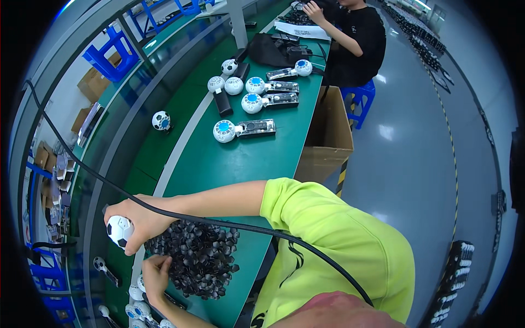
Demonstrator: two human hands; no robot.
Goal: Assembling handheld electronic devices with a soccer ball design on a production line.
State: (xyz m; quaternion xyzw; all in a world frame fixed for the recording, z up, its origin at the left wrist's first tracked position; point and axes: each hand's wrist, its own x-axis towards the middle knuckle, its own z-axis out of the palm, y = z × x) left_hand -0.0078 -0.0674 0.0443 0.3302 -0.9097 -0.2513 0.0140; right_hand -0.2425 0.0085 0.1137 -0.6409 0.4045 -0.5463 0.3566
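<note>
My right hand point(136, 216) is wrapped round a small white ball with black football patches point(120, 230), held over the left edge of the green worktop. Below it my left hand point(156, 279) has its fingers pinched together at the edge of a heap of small black plastic pieces point(203, 257). Whatever is between those fingertips is too small to make out. The heap lies on the worktop between my hands and my body. Beside my left forearm are several white ball-headed devices point(141, 310), partly cut off at the lower edge.
Farther along the green worktop point(219, 169) lie several ball-headed devices with handles point(257, 128). More sit on the conveyor point(161, 121). A black cable point(219, 221) crosses the view over my right arm. An open cardboard box point(328, 147) stands beside the worktop; a co-worker point(361, 44) sits beyond.
</note>
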